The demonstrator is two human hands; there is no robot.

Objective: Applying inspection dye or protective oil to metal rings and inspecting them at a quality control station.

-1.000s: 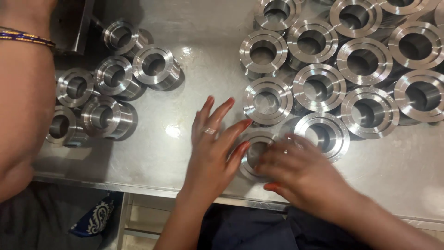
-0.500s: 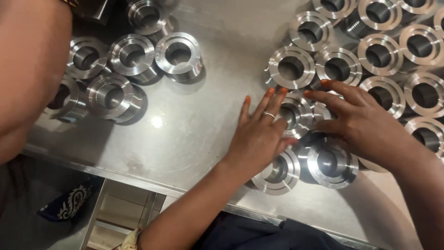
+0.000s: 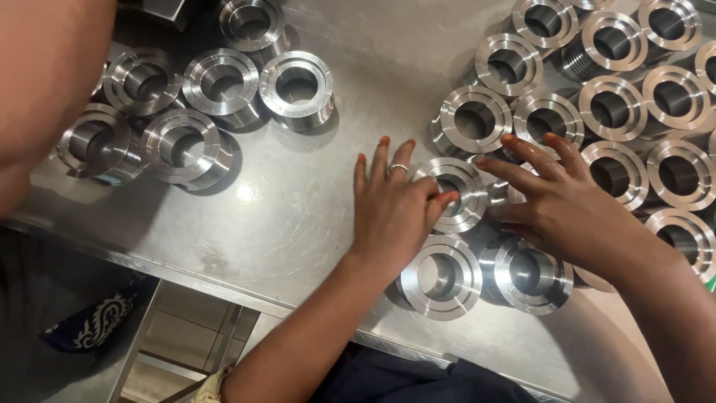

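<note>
Left hand [image 3: 391, 216], right hand [image 3: 556, 209]: flat, fingers spread.

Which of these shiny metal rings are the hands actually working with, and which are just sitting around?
In hand:
- left hand and right hand, both touching the flanged steel ring between them
- two rings nearest the table edge, beside the hands

Lying about:
- cluster of rings at upper left
- rows of rings at upper right
- another person's arm
- steel table
</note>
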